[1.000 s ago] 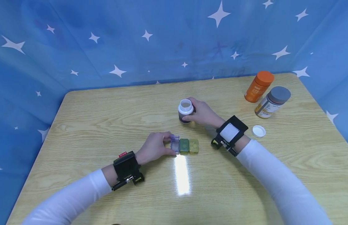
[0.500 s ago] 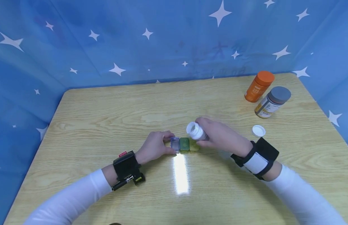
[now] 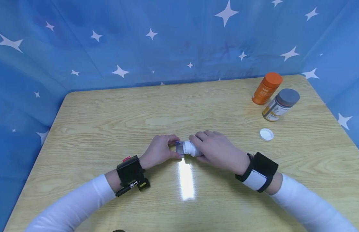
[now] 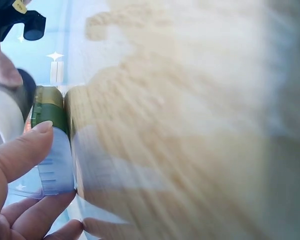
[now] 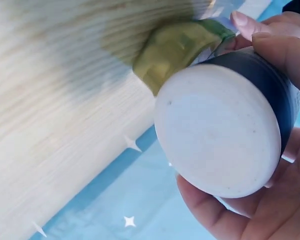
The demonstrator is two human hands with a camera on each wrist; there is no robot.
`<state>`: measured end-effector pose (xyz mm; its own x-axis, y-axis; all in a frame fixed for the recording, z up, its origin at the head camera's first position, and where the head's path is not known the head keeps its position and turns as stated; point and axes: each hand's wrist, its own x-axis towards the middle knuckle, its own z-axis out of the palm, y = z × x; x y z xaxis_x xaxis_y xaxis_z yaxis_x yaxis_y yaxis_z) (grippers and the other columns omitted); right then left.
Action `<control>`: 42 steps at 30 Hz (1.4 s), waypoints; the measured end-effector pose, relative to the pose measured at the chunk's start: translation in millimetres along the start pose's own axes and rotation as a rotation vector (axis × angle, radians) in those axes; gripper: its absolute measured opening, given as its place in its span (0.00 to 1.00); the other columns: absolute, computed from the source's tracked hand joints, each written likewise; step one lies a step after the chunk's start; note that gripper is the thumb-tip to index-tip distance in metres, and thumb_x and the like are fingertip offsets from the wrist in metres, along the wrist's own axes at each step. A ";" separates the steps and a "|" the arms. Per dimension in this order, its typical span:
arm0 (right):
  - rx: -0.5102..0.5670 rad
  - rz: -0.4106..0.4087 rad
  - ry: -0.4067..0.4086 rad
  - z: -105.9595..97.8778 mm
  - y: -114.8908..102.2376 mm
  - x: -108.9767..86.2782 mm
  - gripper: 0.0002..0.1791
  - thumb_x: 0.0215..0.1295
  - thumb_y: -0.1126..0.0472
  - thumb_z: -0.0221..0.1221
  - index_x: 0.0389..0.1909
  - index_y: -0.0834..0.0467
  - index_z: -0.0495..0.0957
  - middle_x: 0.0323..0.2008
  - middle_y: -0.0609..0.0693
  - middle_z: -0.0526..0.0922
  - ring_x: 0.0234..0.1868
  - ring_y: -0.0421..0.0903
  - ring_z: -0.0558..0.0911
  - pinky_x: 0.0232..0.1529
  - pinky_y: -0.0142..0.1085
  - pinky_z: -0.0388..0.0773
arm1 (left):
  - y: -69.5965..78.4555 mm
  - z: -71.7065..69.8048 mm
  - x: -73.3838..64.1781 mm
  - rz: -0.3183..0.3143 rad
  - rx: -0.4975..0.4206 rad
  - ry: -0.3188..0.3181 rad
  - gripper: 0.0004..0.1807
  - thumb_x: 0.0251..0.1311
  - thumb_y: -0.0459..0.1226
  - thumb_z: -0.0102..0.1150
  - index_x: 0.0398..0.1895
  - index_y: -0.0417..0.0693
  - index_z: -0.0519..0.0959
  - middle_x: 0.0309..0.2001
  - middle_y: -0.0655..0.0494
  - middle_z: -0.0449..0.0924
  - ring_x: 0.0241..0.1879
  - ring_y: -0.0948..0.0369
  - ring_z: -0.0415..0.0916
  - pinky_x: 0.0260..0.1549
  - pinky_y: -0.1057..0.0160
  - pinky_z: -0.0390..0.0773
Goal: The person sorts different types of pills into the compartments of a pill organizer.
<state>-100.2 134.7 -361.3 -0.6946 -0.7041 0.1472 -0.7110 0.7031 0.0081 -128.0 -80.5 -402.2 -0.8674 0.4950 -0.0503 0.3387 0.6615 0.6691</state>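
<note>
My left hand pinches the clear purple end of a small pill organizer between thumb and fingers. Its green and yellow compartments extend away from that hand, and in the head view they lie hidden beneath the other hand. My right hand grips a white pill bottle with a dark label band. The bottle is tipped over on its side, its uncapped mouth at the purple compartment. In the right wrist view its white base faces the camera, with the yellow compartment just behind.
A white cap lies on the wooden table right of the hands. Farther back on the right stand an orange bottle and a grey-lidded bottle. A blue star-patterned curtain hangs behind the table.
My right hand has brought the bottle from behind the organizer down and left over it, tipping it from upright to lying sideways. The left hand has stayed in place.
</note>
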 end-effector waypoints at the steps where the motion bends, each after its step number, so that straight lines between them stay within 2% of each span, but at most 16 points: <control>1: -0.013 -0.001 -0.002 0.1 -0.4 1.7 0.30 0.47 0.50 0.69 0.50 0.56 0.71 0.41 0.52 0.80 0.39 0.49 0.80 0.38 0.42 0.79 | 0.0 0.2 0.0 0.000 0.005 0.002 0.22 0.36 0.41 0.75 0.38 0.45 0.81 0.37 0.54 0.85 0.39 0.60 0.80 0.38 0.63 0.76; 9: -0.111 -0.018 -0.005 1.1 -1.5 10.5 0.31 0.45 0.51 0.70 0.52 0.54 0.72 0.42 0.52 0.80 0.42 0.52 0.79 0.42 0.46 0.77 | 0.9 1.0 0.3 -0.018 -0.009 -0.001 0.23 0.34 0.39 0.75 0.38 0.45 0.80 0.40 0.51 0.85 0.44 0.57 0.81 0.43 0.61 0.77; 21: -0.211 -0.062 0.092 6.2 -5.1 16.5 0.19 0.53 0.58 0.64 0.47 0.52 0.74 0.38 0.51 0.80 0.40 0.52 0.79 0.40 0.45 0.76 | 3.6 3.3 -0.4 -0.017 -0.010 0.017 0.23 0.35 0.38 0.75 0.39 0.44 0.80 0.41 0.51 0.85 0.46 0.57 0.80 0.44 0.60 0.78; 28: -0.245 -0.065 0.104 5.8 -6.0 17.7 0.16 0.56 0.60 0.61 0.47 0.52 0.75 0.38 0.51 0.80 0.40 0.51 0.79 0.40 0.45 0.76 | 3.9 3.5 0.2 -0.028 -0.039 0.020 0.23 0.34 0.37 0.75 0.39 0.45 0.80 0.41 0.52 0.85 0.46 0.58 0.80 0.46 0.60 0.77; 33: -0.263 -0.069 0.107 5.3 -6.1 18.5 0.16 0.57 0.60 0.61 0.48 0.53 0.76 0.38 0.51 0.81 0.40 0.51 0.79 0.41 0.44 0.76 | 4.6 3.3 0.5 -0.032 -0.027 0.019 0.22 0.34 0.37 0.75 0.38 0.45 0.80 0.40 0.53 0.85 0.46 0.58 0.80 0.44 0.60 0.77; 42: -0.363 -0.110 0.156 5.0 -9.0 22.7 0.15 0.57 0.59 0.61 0.47 0.52 0.78 0.36 0.50 0.80 0.37 0.49 0.78 0.39 0.42 0.75 | 4.0 3.0 0.3 -0.039 -0.044 0.019 0.29 0.34 0.39 0.76 0.46 0.45 0.80 0.45 0.53 0.84 0.49 0.59 0.79 0.48 0.60 0.76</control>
<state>-110.1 111.9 -363.0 -0.5721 -0.7731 0.2739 -0.6757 0.6336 0.3769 -125.8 -76.0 -401.8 -0.8866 0.4583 -0.0628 0.2887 0.6542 0.6990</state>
